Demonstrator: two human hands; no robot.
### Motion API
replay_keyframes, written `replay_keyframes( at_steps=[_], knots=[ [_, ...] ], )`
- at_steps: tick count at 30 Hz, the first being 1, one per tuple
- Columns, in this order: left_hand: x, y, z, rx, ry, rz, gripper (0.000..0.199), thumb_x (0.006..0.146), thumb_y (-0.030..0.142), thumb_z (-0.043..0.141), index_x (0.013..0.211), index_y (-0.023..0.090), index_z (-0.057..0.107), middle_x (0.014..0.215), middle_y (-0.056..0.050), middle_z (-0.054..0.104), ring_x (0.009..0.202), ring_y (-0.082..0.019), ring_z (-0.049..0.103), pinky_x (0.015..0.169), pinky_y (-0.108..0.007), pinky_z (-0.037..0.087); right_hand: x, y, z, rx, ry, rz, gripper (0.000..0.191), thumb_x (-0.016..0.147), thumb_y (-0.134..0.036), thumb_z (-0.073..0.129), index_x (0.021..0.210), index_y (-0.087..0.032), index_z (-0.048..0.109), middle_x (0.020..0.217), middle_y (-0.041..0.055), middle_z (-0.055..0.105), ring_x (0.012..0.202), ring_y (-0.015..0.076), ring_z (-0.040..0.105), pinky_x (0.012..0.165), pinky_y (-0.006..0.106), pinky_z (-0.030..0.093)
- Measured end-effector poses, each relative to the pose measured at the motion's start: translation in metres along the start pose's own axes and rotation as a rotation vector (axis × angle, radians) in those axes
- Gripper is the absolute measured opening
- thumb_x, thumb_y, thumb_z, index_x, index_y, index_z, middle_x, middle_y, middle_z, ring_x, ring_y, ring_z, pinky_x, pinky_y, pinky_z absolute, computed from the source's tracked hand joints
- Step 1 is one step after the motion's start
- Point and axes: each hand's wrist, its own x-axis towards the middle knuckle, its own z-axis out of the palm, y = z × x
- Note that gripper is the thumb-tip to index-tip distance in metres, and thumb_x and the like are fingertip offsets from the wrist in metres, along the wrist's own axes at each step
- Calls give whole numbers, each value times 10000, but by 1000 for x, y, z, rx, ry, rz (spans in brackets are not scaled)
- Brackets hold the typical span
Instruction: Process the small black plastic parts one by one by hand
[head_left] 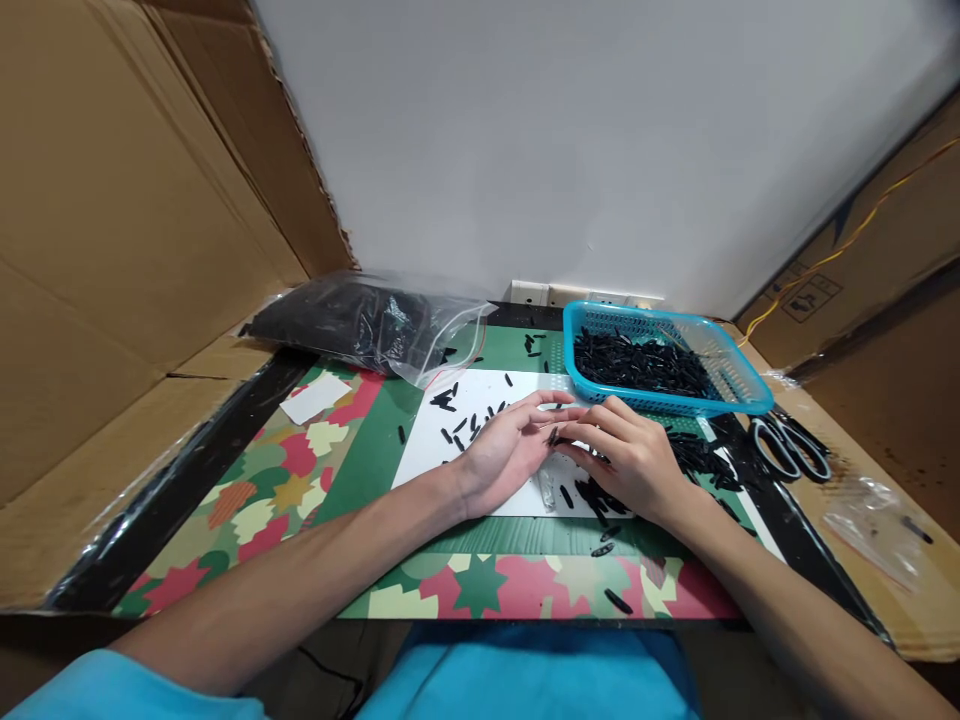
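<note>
My left hand (501, 458) lies palm up over a white sheet (420, 440), its fingers stretched to the right. Above that palm, my right hand (637, 455) has its thumb and fingers pinched on a small black elongated piece (553, 437). The two hands meet here, and part of the left fingers is hidden behind the right hand. Many similar black pieces (459, 430) are scattered on the sheet, with a thicker heap (697, 455) beside the right wrist. A small clear plastic item (547, 490) lies just below the hands.
A blue basket (675, 403) full of black pieces stands at the back right. Scissors (787, 450) and a clear plastic bag (874, 530) lie to the right. A large zip bag (352, 320) of dark contents is at the back left, near a white card (315, 398). Cardboard walls (135, 180) flank the table.
</note>
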Motion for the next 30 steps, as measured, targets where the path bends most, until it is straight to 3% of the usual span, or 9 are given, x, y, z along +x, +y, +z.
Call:
replay_keyframes(
  at_steps=[3, 6, 10, 14, 19, 30],
  knots=[
    [1, -1, -3, 38, -9, 1, 189, 900, 108, 651, 1083, 147, 677, 1017, -84, 719, 991, -172, 681, 937, -282, 511, 1, 2, -2, 102, 21, 6, 71, 1036, -177, 699, 1103, -193, 717, 954, 64, 801, 790, 216, 642, 707, 338, 554],
    [1, 0, -5, 152, -41, 37, 79, 970, 197, 664, 1018, 144, 698, 1002, -61, 681, 963, -161, 658, 922, -282, 512, 2, 2, -9, 221, 121, 87, 74, 1030, -138, 690, 1064, -204, 692, 902, 60, 777, 794, 209, 683, 714, 337, 570],
    [0, 1, -6, 370, -62, 85, 343, 1018, 455, 671, 887, 139, 663, 838, -15, 582, 752, -118, 532, 704, -243, 424, 1, 5, -16, 253, 184, 209, 103, 1016, -106, 690, 1051, -203, 687, 927, 51, 780, 727, 161, 722, 626, 269, 576],
    [2, -2, -8, 501, -115, 125, 459, 972, 565, 715, 814, 158, 574, 744, 32, 483, 660, -94, 411, 630, -246, 316, -3, 9, -14, 252, 154, 213, 96, 1000, -136, 739, 1057, -211, 722, 907, 24, 820, 702, 156, 772, 660, 249, 620],
    [5, -5, -13, 601, -188, 185, 503, 990, 596, 674, 772, 193, 467, 746, 54, 398, 644, -91, 344, 608, -256, 297, -5, 8, -8, 337, 127, 192, 176, 990, -98, 738, 1111, -221, 765, 1012, 34, 862, 831, 182, 835, 771, 255, 676],
    [5, -8, -13, 607, -146, 288, 469, 1029, 553, 629, 775, 200, 453, 727, 61, 377, 608, -83, 302, 570, -246, 275, -3, 6, -10, 646, 106, 481, 355, 973, -190, 753, 1318, -273, 747, 1041, 11, 873, 886, 204, 864, 815, 310, 746]
  ],
)
